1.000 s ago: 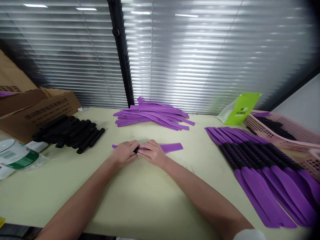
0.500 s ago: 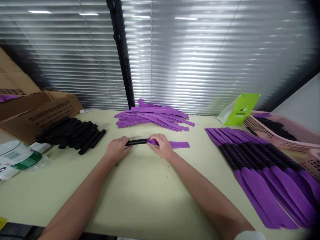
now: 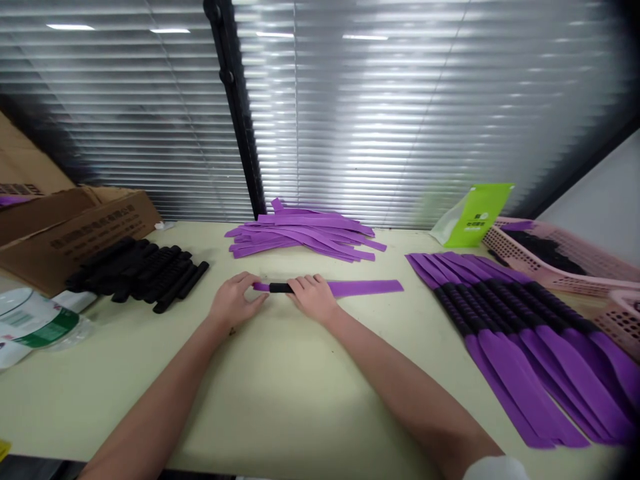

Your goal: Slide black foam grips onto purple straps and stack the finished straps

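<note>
In the middle of the table a purple strip [image 3: 370, 287] runs through a short black ribbed tube [image 3: 280, 288]. Its narrow end pokes out of the tube's left side, between the thumb and fingers of my left hand [image 3: 235, 301]. My right hand [image 3: 316, 298] is closed over the right part of the tube, hiding where the strip enters. To the right of that hand the strip's long flat tail lies out. Behind both hands is a loose pile of purple strips [image 3: 305, 233]. At the left lies a heap of black tubes [image 3: 145, 270].
A row of purple strips with black tubes around their middles [image 3: 500, 310] lies at the right. Beyond it stand a pink basket [image 3: 560, 257] and a green-and-white pouch [image 3: 473, 217]. A cardboard box [image 3: 100, 223] and a plastic bottle [image 3: 40, 320] are at the left. Blinds back the table.
The strip's end has come out of the tube's left side, and my left hand has moved from the tube to that end. My right hand has shifted from the strip onto the tube.
</note>
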Motion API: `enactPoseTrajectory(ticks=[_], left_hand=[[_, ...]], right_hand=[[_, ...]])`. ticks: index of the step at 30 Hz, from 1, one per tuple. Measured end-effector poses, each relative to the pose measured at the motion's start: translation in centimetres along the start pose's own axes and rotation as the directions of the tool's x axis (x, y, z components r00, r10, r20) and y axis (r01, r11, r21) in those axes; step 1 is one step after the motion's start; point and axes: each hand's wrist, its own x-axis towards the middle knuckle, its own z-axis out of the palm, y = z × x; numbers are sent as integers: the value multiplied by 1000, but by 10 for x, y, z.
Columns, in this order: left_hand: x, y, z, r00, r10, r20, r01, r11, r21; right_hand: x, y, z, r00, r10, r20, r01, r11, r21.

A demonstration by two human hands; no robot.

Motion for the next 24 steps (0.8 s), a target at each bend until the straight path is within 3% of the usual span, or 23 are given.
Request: enactPoseTrajectory(ticks=[3, 5, 7, 9, 11, 14, 24], left_hand=[[3, 4, -1, 982, -187, 13, 179, 914, -364], [4, 8, 1, 929, -354, 105, 344, 727, -594], [5, 13, 4, 847, -466, 257, 495, 512, -702], [5, 15, 6, 776, -473, 417, 604, 364, -709], [5, 17, 6, 745, -393, 539, 657, 294, -694], [6, 16, 6, 758, -303, 578, 650, 277, -707], [7, 2, 6, 774, -333, 538, 632, 387, -671]], right_hand=[[-1, 4, -1, 998, 57, -1, -57, 998, 4], [-1, 2, -2, 997, 72, 8, -72, 997, 3], [0, 0, -3, 997, 71, 15, -71, 997, -4], [0, -3, -4, 998, 66, 24, -65, 998, -16], [0, -3, -5, 997, 57, 45, -55, 998, -30], [0, -4, -10, 995, 49, 92, -45, 998, -49], [6, 0, -21, 955, 86, 285, -71, 996, -62]])
